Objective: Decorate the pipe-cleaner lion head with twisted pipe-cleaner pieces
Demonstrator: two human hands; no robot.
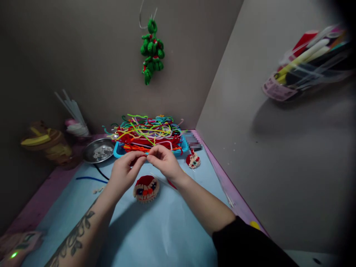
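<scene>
My left hand point(126, 170) and my right hand point(164, 161) meet in front of the tray, each closed in a pinch. Between their fingertips is a small red piece point(145, 155) that looks like pipe cleaner, mostly hidden by the fingers. Below them on the blue mat point(167, 218) lies a round face figure point(146, 189) of pipe cleaners, with a red top, beige edging and dark and orange-red details. Just behind my hands, a blue tray point(119, 151) is heaped with colourful pipe cleaners point(150, 129).
A metal dish point(98, 150) with small clear pieces stands left of the tray. A smaller face figure point(193, 160) lies at right, near a blurred flat object point(192, 140). Blue pipe cleaner point(90, 178) lies left. A pen holder point(280, 87) and green ornament point(151, 52) hang on the walls.
</scene>
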